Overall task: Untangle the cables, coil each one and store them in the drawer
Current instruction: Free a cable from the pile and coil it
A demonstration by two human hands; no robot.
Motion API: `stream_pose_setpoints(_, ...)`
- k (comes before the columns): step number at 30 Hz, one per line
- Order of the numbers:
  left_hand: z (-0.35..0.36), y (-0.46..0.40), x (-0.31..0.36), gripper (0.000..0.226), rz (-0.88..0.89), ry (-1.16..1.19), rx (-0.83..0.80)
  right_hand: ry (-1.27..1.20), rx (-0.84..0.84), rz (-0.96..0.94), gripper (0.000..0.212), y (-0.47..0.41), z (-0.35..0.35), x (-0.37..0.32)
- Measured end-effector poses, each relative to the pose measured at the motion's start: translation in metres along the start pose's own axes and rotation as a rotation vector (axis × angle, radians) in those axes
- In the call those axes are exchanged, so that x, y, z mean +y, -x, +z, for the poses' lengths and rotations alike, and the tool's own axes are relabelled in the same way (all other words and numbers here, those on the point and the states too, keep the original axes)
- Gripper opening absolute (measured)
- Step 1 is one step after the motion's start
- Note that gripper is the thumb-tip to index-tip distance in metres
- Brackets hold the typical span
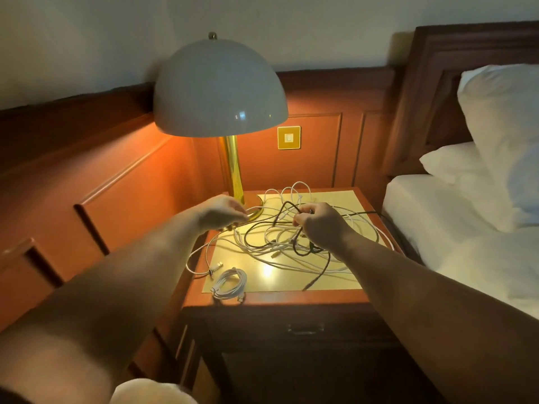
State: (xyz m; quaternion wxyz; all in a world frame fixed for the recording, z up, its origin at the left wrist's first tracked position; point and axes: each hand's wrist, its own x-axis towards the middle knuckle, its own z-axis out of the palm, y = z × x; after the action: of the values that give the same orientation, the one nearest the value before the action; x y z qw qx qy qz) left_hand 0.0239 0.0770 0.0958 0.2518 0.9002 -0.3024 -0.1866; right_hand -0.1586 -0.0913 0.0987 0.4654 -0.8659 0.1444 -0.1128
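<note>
On the bench [344, 199] beside the lamp [220, 88], the tangle of white and black cables [280, 243] lies between the hands, with one coiled white cable [229, 282] apart at the front edge. Right hand [319, 225] fingers pinch a black cable loop [287, 207] above the heap; left hand [223, 212] fingers pinch a white strand [253, 209] that runs rightward, so pulling apart sideways looks apt. Below, the drawer [304, 329] is closed.

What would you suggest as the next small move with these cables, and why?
Probably draw the two hands apart: the left hand pinches a white cable, the right hand grips a black cable in the tangle, only one white coil is finished, and the drawer is shut.
</note>
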Motion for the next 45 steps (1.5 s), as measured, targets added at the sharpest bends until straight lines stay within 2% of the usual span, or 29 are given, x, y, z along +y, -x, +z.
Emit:
stream_pose_setpoints(2,0.007,-0.004,-0.043,0.030,-0.162,-0.168,0.156,0.008,-0.003,0.004,0.024,-0.005,-0.001,0.005)
stream_pose_setpoints(3,0.012,-0.006,-0.065,0.038,-0.256,-0.241,0.180,0.009,-0.005,0.003,0.024,-0.008,-0.002,0.008)
stream_pose_setpoints(6,0.032,-0.012,-0.113,0.081,-0.490,-0.266,0.120,0.015,-0.011,-0.007,0.023,-0.018,-0.001,0.020)
stream_pose_setpoints(8,0.044,-0.017,-0.129,0.094,-0.550,-0.154,0.059,0.012,-0.025,-0.008,0.023,-0.026,0.004,0.027)
stream_pose_setpoints(10,0.055,-0.022,-0.136,0.088,-0.558,-0.067,0.093,0.011,-0.029,-0.004,0.023,-0.032,0.009,0.032)
stream_pose_setpoints(14,0.062,-0.041,-0.137,0.031,-0.432,-0.058,0.362,-0.027,-0.032,0.022,0.022,-0.046,0.018,0.040)
stream_pose_setpoints(16,0.064,-0.052,-0.134,0.023,-0.400,-0.031,0.418,-0.085,-0.026,0.056,0.022,-0.052,0.021,0.044)
stream_pose_setpoints(23,0.079,-0.096,-0.112,0.019,-0.427,0.149,0.502,-0.274,0.043,0.142,0.025,-0.066,0.022,0.060)
stream_pose_setpoints(34,0.089,-0.148,-0.048,0.024,-0.421,0.547,0.680,-0.382,0.119,0.165,0.027,-0.070,0.004,0.069)
stream_pose_setpoints(36,0.089,-0.153,-0.053,0.021,-0.415,0.435,0.652,-0.391,0.115,0.158,0.027,-0.070,0.002,0.069)
stream_pose_setpoints(40,0.086,-0.144,-0.075,0.023,-0.535,0.041,0.569,-0.380,0.095,0.148,0.028,-0.066,-0.002,0.066)
stream_pose_setpoints(45,0.078,-0.128,-0.074,0.036,-0.431,0.014,0.395,-0.345,0.040,0.126,0.026,-0.058,-0.009,0.058)
